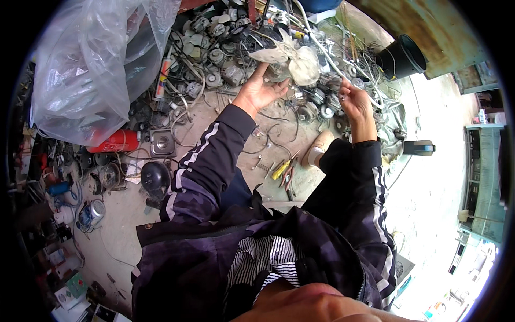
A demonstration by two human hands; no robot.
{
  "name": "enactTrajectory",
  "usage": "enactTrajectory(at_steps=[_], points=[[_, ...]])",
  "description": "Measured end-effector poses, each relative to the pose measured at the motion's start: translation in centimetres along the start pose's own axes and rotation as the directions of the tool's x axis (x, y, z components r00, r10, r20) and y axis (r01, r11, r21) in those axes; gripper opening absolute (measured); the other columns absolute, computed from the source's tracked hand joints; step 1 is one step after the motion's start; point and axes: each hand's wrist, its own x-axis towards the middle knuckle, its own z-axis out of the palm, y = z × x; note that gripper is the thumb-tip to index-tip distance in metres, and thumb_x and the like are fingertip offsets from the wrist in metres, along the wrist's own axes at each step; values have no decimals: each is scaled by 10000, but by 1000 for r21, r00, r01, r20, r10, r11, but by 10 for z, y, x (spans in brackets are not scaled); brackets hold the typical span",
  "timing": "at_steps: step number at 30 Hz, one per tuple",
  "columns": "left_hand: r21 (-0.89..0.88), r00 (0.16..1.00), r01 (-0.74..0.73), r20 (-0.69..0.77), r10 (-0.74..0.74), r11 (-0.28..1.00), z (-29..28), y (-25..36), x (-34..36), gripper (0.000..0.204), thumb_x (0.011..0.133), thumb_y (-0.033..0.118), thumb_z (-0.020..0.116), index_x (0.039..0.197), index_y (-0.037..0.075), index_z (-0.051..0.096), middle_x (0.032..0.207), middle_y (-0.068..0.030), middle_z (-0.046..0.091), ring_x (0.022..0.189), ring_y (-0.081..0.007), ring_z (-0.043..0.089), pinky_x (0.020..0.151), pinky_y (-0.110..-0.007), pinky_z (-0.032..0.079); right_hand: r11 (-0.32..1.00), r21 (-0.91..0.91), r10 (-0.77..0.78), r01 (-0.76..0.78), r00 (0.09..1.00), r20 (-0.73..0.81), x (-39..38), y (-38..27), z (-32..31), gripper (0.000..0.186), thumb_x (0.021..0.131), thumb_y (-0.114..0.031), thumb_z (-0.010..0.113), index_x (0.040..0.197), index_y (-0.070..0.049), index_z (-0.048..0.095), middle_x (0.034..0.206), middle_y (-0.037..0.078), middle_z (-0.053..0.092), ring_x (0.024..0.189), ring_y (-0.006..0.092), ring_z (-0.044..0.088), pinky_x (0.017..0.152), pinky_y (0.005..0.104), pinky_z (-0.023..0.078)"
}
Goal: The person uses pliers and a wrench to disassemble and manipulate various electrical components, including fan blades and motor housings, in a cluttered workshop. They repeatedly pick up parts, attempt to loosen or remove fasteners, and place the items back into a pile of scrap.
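A pale three-bladed fan impeller (300,61) stands raised in front of me, with a greyish motor body partly hidden under its blades. My left hand (260,91) is palm-up at its near left side, thumb against a blade and the other fingers curled beside the motor. To the right, my right hand (355,102) is closed, fingertips pinched on a whitish cable (324,51) that runs up to the far edge. Between my feet lie pliers and a yellow-handled screwdriver (280,169).
Heaped motors (214,56) and wires spread across the far floor. A clear plastic bag (91,70) bulges at left, above a red cylinder (115,141) and a square metal tray (163,143). A black bucket (402,56) stands far right; a dark rounded housing (155,177) sits near my left arm.
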Motion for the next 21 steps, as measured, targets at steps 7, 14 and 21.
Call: enactTrajectory(at_steps=[7,14,21], points=[[163,997,-47,65,37,986,-16,9,-16,666,741,484,767,1294,210,516,1296,18,542,1211,-259,478,995,-456,328,988,-142,-75,63,994,-85,3,30,23,265,1010,-143,413,1225,-17,504,1026,80,596,796,130,592,763,273,560],[184,996,-58,79,44,981,-7,21,-56,737,738,421,774,1354,169,457,1354,-23,503,1244,-252,460,1027,-442,337,963,-270,28,-24,1000,12,-15,56,73,269,1000,-113,420,1174,63,524,987,101,630,821,106,607,756,219,546],[204,975,-202,130,178,958,-12,15,-57,739,698,354,813,1326,135,491,1329,-40,522,1224,-249,478,992,-421,409,542,-806,95,240,935,342,-58,42,95,313,1011,-274,451,1154,-39,598,697,-61,509,565,10,376,501,179,291]])
